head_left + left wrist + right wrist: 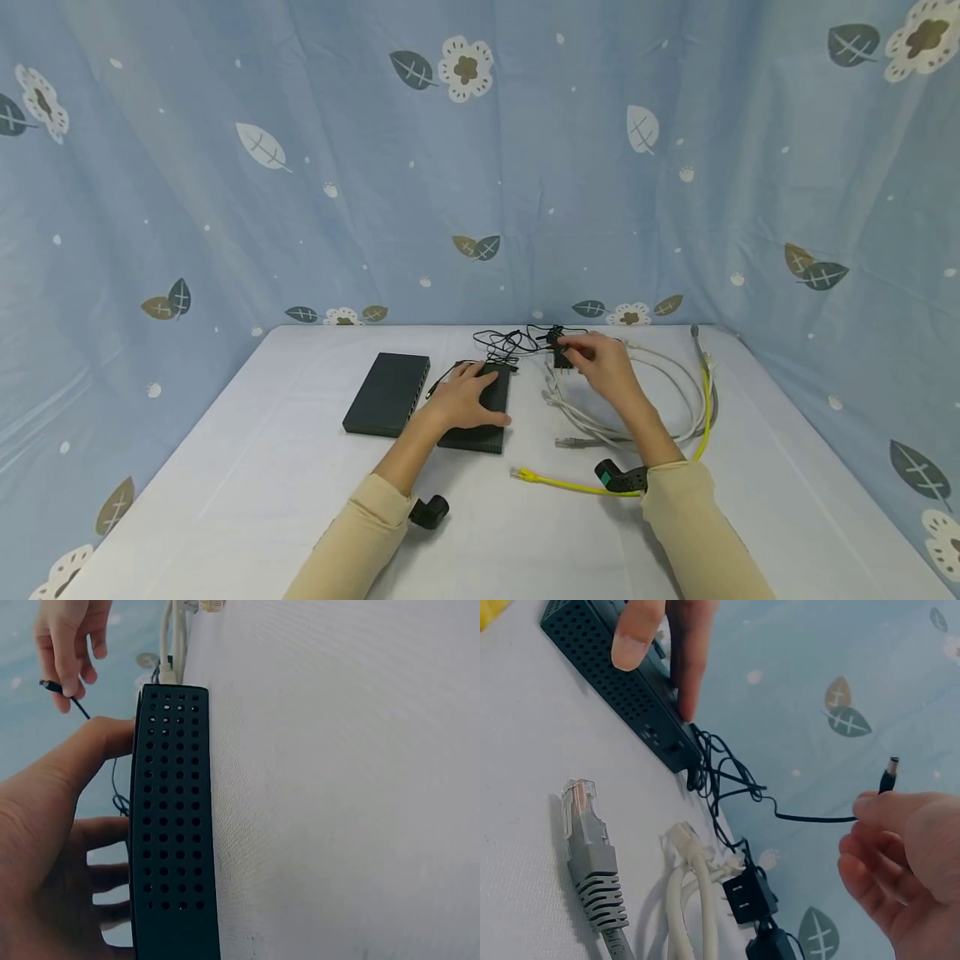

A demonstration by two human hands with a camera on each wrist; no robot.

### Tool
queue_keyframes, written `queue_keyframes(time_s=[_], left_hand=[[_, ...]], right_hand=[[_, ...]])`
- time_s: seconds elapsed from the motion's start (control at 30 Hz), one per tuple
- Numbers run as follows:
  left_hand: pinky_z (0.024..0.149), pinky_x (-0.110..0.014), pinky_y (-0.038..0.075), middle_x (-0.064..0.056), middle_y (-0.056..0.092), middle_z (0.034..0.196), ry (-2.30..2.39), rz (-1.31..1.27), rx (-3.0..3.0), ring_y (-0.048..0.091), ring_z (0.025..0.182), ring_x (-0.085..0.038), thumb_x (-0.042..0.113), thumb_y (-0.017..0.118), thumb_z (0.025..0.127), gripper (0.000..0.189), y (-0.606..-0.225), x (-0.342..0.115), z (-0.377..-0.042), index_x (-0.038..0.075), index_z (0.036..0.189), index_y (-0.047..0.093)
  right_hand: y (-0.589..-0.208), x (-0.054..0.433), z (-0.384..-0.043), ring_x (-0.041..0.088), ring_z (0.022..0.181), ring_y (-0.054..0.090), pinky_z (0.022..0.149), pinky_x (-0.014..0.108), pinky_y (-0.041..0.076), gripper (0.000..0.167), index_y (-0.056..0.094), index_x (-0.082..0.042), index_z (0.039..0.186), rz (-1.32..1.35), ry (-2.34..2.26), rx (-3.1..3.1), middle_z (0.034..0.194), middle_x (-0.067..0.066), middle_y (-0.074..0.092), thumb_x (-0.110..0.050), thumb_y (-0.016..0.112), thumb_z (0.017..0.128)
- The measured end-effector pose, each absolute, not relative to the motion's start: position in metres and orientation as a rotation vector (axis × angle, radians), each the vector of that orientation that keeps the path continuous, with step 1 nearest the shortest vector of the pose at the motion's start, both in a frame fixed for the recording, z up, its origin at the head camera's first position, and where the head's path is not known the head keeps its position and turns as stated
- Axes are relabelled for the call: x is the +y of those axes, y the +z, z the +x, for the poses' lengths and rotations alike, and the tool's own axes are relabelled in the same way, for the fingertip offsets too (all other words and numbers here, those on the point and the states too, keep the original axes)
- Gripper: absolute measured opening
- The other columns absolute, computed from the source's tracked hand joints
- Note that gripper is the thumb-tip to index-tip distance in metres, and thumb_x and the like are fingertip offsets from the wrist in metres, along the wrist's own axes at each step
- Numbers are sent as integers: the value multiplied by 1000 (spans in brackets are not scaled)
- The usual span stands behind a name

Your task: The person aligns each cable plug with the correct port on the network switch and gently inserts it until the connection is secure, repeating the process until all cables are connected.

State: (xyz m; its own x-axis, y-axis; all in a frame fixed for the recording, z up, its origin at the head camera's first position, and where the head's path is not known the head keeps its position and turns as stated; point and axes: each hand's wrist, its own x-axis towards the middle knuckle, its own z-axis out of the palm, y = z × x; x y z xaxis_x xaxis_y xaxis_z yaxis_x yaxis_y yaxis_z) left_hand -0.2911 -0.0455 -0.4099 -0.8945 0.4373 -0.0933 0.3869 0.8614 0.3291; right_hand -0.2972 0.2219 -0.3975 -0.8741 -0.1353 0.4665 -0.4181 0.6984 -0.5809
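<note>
My left hand (459,402) rests with spread fingers on top of a flat black network switch (472,439). The left wrist view shows the vent-holed side (172,802) of this switch, with the thumb near its edge. My right hand (606,368) pinches a thin black power cord near its barrel plug (889,776), held up off the table with the metal tip sticking out past the thumb. From there the cord runs to a tangled bundle (724,769) beside the switch. The black power adapter (750,896) lies near it, prongs showing.
A second black switch (386,393) lies to the left, ports along its right side. On the right are coiled white and grey network cables (678,379) and a yellow cable (573,485) whose plug points left. A patterned blue curtain (480,167) hangs behind the white table (247,500).
</note>
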Motion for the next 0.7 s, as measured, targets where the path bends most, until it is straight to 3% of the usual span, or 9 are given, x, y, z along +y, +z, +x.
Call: queue_keyframes(time_s=[0.27,0.5,0.7], left_hand=[[111,-68,27,-12,23,163,525,577,2908,18,151,-38,63,70,80,86,-413,-48,-287,25,151,41],[111,-67,28,-12,24,163,560,553,2927,18,150,-40,63,70,80,83,-414,-49,-283,27,150,43],[112,-66,29,-12,23,163,549,555,2927,17,151,-39,62,69,81,83,-414,-49,-283,27,151,42]], right_hand=[[-390,222,-295,23,81,71,64,30,59,24,72,-7,118,440,1034,-2330,106,15,74,-8,64,95],[-382,220,-294,25,78,72,55,16,51,24,72,-8,118,419,1094,-2235,103,13,76,-12,63,97],[-381,218,-293,24,87,72,62,28,58,27,70,-9,120,425,1203,-2238,108,11,74,-20,63,96]])
